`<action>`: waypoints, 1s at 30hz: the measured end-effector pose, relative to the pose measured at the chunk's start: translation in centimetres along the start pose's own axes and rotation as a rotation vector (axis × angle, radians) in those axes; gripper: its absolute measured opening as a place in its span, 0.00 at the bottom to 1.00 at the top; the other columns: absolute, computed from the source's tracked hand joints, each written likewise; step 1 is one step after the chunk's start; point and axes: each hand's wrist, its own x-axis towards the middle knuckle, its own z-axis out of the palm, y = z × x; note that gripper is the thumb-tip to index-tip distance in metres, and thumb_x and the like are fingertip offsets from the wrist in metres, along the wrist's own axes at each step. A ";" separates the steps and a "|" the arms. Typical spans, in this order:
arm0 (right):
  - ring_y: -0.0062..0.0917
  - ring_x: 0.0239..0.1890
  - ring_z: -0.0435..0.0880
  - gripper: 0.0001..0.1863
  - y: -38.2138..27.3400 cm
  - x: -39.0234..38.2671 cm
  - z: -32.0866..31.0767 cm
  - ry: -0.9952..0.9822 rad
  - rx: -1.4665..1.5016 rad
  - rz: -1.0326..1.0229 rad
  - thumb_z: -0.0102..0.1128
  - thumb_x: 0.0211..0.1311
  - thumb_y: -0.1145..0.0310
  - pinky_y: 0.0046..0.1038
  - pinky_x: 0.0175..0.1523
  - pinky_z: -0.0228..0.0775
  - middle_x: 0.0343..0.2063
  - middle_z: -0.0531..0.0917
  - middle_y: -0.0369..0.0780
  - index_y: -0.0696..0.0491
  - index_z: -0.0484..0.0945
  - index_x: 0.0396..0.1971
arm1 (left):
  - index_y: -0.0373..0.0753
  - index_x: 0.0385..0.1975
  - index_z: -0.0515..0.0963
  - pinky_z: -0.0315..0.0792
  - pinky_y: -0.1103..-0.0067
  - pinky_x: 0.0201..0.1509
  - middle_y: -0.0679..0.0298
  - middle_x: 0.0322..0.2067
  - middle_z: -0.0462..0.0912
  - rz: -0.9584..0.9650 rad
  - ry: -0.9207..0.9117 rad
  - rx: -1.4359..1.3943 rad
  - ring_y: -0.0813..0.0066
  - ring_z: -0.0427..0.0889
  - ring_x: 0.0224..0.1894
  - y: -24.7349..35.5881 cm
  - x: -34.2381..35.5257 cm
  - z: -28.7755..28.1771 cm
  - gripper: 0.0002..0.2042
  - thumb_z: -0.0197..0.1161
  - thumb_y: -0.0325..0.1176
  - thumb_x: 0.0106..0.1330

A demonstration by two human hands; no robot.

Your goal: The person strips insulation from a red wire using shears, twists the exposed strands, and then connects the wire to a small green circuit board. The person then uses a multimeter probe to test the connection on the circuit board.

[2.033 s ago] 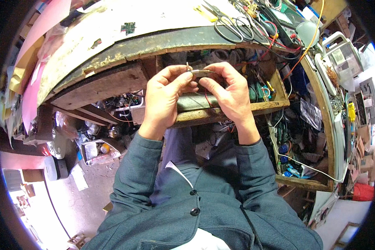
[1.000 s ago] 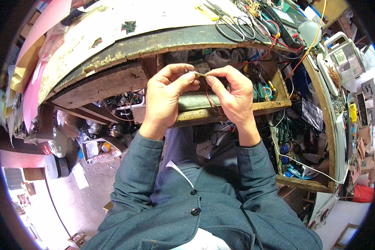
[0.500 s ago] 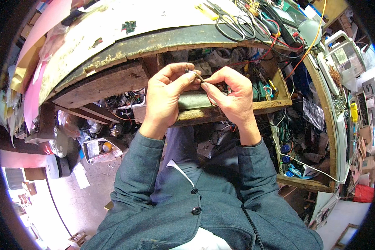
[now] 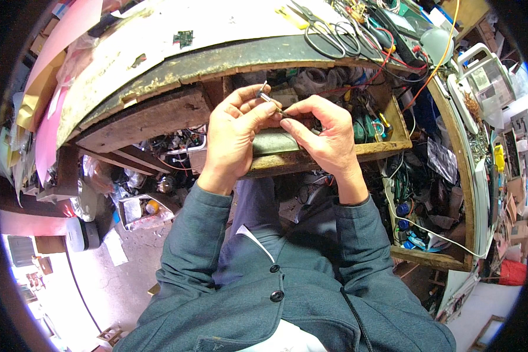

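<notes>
Above the open drawer, my left hand (image 4: 229,135) is closed, pinching a small silver piece with a thin pin-like tip (image 4: 264,95) that sticks up past the fingers. My right hand (image 4: 330,136) meets it from the other side, its thumb and forefinger pressed together on the narrow dark end (image 4: 281,113) of what seems to be the same piece. The fingers cover most of it, so its exact kind is hidden. Below the hands lies the wooden drawer (image 4: 334,154), crowded with wires and small parts.
On the worktop (image 4: 240,23) lie a small circuit board (image 4: 183,39), black-handled scissors (image 4: 325,38) and a meter with red leads (image 4: 402,29). A wooden-framed bin of cables (image 4: 464,223) stands at the right. An open box (image 4: 144,212) rests on the floor at the left.
The piece has turned between my fingers: its silver part and thin tip now point up, where a dark curved length showed before. My right fingers have shifted slightly left.
</notes>
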 end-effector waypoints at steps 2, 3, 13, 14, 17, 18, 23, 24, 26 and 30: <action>0.25 0.29 0.84 0.05 0.2 0.0 -0.2 -0.012 -0.015 0.004 0.70 0.53 0.75 0.25 0.35 0.74 0.27 0.84 0.41 0.58 0.83 0.30 | 0.31 0.52 0.74 0.80 0.79 0.44 0.58 0.37 0.85 0.020 0.025 -0.003 0.74 0.84 0.36 0.0 -0.1 0.4 0.18 0.66 0.21 0.63; 0.25 0.29 0.84 0.05 0.2 0.0 -0.2 -0.016 -0.021 -0.004 0.69 0.53 0.75 0.25 0.36 0.74 0.27 0.84 0.41 0.58 0.83 0.30 | 0.31 0.52 0.74 0.80 0.78 0.45 0.57 0.37 0.85 0.025 0.025 0.010 0.74 0.84 0.37 0.0 -0.1 0.3 0.18 0.66 0.21 0.63; 0.27 0.29 0.84 0.04 0.3 -0.2 -0.1 0.010 -0.045 0.007 0.67 0.53 0.76 0.26 0.36 0.74 0.26 0.84 0.42 0.58 0.83 0.29 | 0.30 0.52 0.74 0.78 0.78 0.52 0.52 0.44 0.85 0.007 -0.046 0.031 0.73 0.84 0.45 0.2 -0.2 0.6 0.17 0.64 0.20 0.63; 0.26 0.29 0.84 0.04 0.3 -0.2 -0.1 0.016 -0.048 0.004 0.68 0.53 0.77 0.26 0.36 0.74 0.26 0.84 0.42 0.58 0.83 0.29 | 0.29 0.52 0.74 0.78 0.78 0.52 0.52 0.45 0.85 -0.005 -0.051 0.039 0.73 0.84 0.46 0.2 -0.2 0.6 0.17 0.64 0.21 0.63; 0.26 0.29 0.84 0.04 0.4 -0.1 -0.1 0.016 -0.052 -0.008 0.68 0.53 0.76 0.26 0.36 0.74 0.26 0.84 0.42 0.58 0.83 0.30 | 0.29 0.50 0.75 0.78 0.79 0.52 0.51 0.44 0.86 -0.024 -0.045 0.050 0.73 0.84 0.45 0.2 -0.2 0.5 0.16 0.64 0.21 0.63; 0.26 0.29 0.84 0.04 0.4 -0.2 0.0 0.014 -0.049 -0.009 0.68 0.53 0.76 0.25 0.36 0.74 0.26 0.84 0.42 0.59 0.83 0.30 | 0.29 0.50 0.75 0.78 0.78 0.52 0.52 0.43 0.86 -0.027 -0.045 0.053 0.73 0.85 0.44 0.3 -0.3 0.5 0.15 0.64 0.22 0.64; 0.25 0.28 0.84 0.04 0.2 -0.1 -0.1 -0.002 -0.038 -0.001 0.68 0.54 0.75 0.25 0.35 0.74 0.25 0.84 0.42 0.59 0.83 0.29 | 0.29 0.49 0.76 0.79 0.77 0.50 0.52 0.41 0.86 -0.039 -0.030 0.040 0.72 0.85 0.41 0.2 -0.3 0.5 0.15 0.65 0.23 0.64; 0.24 0.28 0.84 0.04 0.2 -0.1 -0.1 -0.004 -0.038 -0.002 0.68 0.54 0.75 0.25 0.35 0.74 0.25 0.84 0.42 0.59 0.83 0.29 | 0.29 0.49 0.76 0.79 0.77 0.50 0.52 0.41 0.86 -0.029 -0.026 0.044 0.72 0.85 0.41 0.1 -0.3 0.4 0.15 0.66 0.23 0.63; 0.24 0.27 0.84 0.04 0.1 -0.1 -0.1 -0.008 -0.038 -0.005 0.68 0.54 0.75 0.25 0.34 0.73 0.24 0.84 0.41 0.59 0.82 0.28 | 0.29 0.49 0.76 0.80 0.77 0.49 0.52 0.40 0.86 -0.008 -0.016 0.050 0.72 0.85 0.40 -0.1 -0.2 0.3 0.15 0.66 0.23 0.63; 0.23 0.26 0.82 0.04 0.1 -0.1 -0.2 -0.042 -0.015 0.040 0.68 0.54 0.74 0.24 0.32 0.72 0.23 0.83 0.41 0.59 0.82 0.27 | 0.29 0.48 0.76 0.80 0.77 0.46 0.53 0.39 0.86 -0.001 0.036 0.044 0.72 0.85 0.38 -0.1 -0.1 0.3 0.14 0.66 0.23 0.63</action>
